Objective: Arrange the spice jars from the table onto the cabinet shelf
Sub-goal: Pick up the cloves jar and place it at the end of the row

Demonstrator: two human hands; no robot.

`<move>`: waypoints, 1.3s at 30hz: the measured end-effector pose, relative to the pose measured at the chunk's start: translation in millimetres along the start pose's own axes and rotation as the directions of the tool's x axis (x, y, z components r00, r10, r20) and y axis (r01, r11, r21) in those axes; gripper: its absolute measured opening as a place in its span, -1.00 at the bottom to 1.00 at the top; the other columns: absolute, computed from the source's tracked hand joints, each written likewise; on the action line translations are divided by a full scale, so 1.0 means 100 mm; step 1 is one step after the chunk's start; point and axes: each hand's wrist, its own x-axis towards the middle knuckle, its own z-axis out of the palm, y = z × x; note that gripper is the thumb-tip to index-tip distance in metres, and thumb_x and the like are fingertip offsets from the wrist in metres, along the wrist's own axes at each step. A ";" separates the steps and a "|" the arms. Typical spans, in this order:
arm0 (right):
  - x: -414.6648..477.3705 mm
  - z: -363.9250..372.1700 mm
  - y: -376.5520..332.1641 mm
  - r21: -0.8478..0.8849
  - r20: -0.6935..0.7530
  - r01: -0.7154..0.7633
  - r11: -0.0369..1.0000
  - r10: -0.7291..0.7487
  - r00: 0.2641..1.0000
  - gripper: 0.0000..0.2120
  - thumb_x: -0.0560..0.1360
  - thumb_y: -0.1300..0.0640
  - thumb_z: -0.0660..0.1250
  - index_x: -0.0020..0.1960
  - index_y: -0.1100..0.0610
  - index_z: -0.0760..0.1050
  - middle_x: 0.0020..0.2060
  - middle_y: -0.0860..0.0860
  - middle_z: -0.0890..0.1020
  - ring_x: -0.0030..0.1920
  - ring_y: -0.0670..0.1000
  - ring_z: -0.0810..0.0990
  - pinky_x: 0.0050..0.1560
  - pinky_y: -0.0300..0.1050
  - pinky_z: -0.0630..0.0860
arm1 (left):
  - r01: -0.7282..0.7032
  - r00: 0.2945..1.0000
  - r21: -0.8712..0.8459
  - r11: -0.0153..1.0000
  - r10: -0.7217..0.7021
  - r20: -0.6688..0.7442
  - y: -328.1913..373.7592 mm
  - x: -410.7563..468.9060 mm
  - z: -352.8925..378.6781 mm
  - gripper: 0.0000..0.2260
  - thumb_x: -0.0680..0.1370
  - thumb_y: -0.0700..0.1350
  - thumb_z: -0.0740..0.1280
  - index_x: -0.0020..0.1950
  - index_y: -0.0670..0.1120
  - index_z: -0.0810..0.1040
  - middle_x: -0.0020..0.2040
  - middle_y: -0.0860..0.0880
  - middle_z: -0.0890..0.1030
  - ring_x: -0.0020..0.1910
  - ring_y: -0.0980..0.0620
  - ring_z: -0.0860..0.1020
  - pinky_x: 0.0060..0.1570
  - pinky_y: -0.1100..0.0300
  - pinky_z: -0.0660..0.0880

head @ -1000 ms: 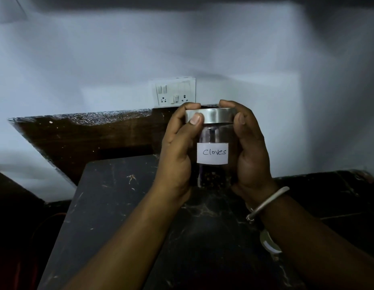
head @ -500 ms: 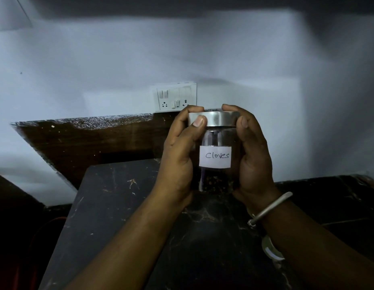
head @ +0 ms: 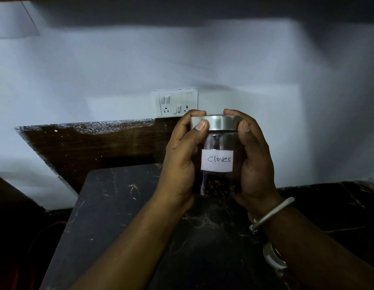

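Cloves jar [head: 217,143] held before switchboard [head: 176,102], over table [head: 110,208]

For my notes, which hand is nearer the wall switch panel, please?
Left. The left hand is just below the switch panel; the right hand is beyond the jar.

Dim white wall [head: 119,70] (switch plate [head: 177,102]) behind dark marble counter [head: 110,206].

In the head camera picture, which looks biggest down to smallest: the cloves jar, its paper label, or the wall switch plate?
Largest: cloves jar
Middle: wall switch plate, though it sits farther back, so its true size is unsure
Smallest: paper label
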 end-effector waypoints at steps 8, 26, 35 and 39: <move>0.20 0.11 -0.19 -0.021 0.033 0.082 0.996 -0.081 0.996 -0.71 0.60 0.07 0.20 0.24 0.16 0.53 0.08 0.16 0.63 0.05 0.09 0.65 -0.06 -0.12 0.62 | -0.056 0.997 0.009 0.998 0.055 0.059 0.19 0.17 0.11 -0.71 0.56 0.02 0.35 0.24 -0.06 0.49 0.03 -0.12 0.63 -0.06 -0.08 0.63 -0.12 0.05 0.56; 1.91 0.84 -1.81 -0.609 0.324 0.485 0.628 -0.362 0.874 -0.61 0.54 -0.02 0.45 0.35 -0.04 0.51 0.12 0.05 0.62 0.12 0.14 0.66 -0.08 0.09 0.71 | -0.460 0.884 0.424 0.780 0.444 0.143 1.73 1.84 0.87 -0.57 0.56 0.17 0.32 0.41 0.12 0.49 0.24 -0.03 0.64 0.19 -0.05 0.62 0.00 0.03 0.65; 3.41 0.88 -1.76 -0.845 0.287 0.377 0.380 -0.272 0.918 -0.60 0.53 0.06 0.46 0.33 0.08 0.50 0.11 0.02 0.61 -0.02 0.06 0.57 0.15 0.10 0.59 | -0.288 0.866 0.952 0.102 0.452 0.213 2.05 3.14 0.43 -0.65 0.67 0.08 0.16 0.29 -0.07 0.58 0.23 -0.12 0.64 0.22 -0.12 0.58 0.18 0.05 0.49; 3.91 0.81 -1.56 -0.892 0.253 0.324 0.316 -0.244 0.936 -0.58 0.54 0.04 0.45 0.35 0.14 0.49 0.20 0.07 0.60 0.00 0.02 0.52 0.23 0.15 0.57 | -0.052 0.952 0.958 -0.281 0.276 0.133 1.84 3.32 0.14 -0.75 0.58 -0.05 0.18 0.03 -0.12 0.62 0.11 -0.12 0.65 0.11 -0.15 0.60 0.00 0.05 0.51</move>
